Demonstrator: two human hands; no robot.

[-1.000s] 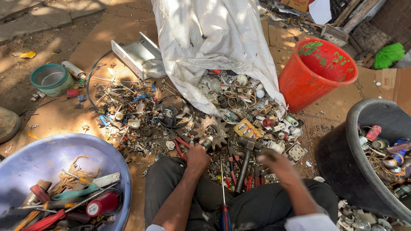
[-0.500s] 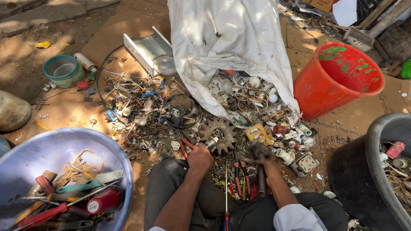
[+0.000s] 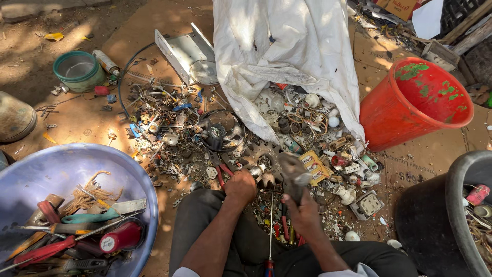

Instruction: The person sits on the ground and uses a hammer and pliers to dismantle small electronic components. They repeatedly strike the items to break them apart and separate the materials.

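I sit on the ground over a heap of small metal scrap [image 3: 174, 128]. My left hand [image 3: 241, 185] is closed on a small metal part [image 3: 258, 171] and presses it against a toothed gear [image 3: 266, 154]. Red-handled pliers [image 3: 221, 174] lie just left of that hand. My right hand [image 3: 303, 208] grips a hammer whose blurred head [image 3: 293, 172] hangs just right of the part. A long screwdriver [image 3: 270, 231] lies between my knees.
A white sack [image 3: 287, 56] spills scrap at the top centre. A red bucket [image 3: 410, 113] stands to the right, with a black tub [image 3: 456, 205] of parts below it. At lower left is a blue basin [image 3: 77, 154] of tools. A green bowl [image 3: 79, 69] and a metal tray [image 3: 184, 51] lie beyond.
The view has shifted slightly. My right hand has swung the hammer head left, closer to the part under my left hand. The left hand stays at the gear.
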